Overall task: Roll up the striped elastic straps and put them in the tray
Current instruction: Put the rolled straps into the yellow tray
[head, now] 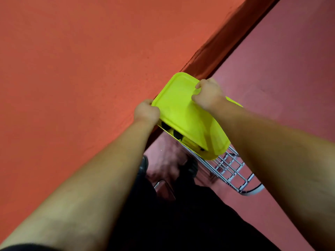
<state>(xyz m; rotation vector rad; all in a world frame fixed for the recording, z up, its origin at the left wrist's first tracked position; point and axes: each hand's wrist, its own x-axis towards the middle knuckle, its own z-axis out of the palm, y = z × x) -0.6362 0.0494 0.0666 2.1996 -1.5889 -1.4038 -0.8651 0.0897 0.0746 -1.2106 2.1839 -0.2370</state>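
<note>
A bright yellow-green tray (181,109) is held tilted beside the edge of the orange table (72,69). My left hand (146,112) grips its left rim. My right hand (208,94) grips the far right rim with curled fingers. Under it lies a second yellow-green tray (192,146), and dark rolled things (165,126) show in the gap between the two. What they are I cannot tell. No striped strap is plainly visible.
A chrome wire rack (233,171) stands on the pink floor (272,69) under the trays. My dark trousers and shoes (190,167) fill the bottom middle. The table's dark red side (217,44) runs diagonally up to the right.
</note>
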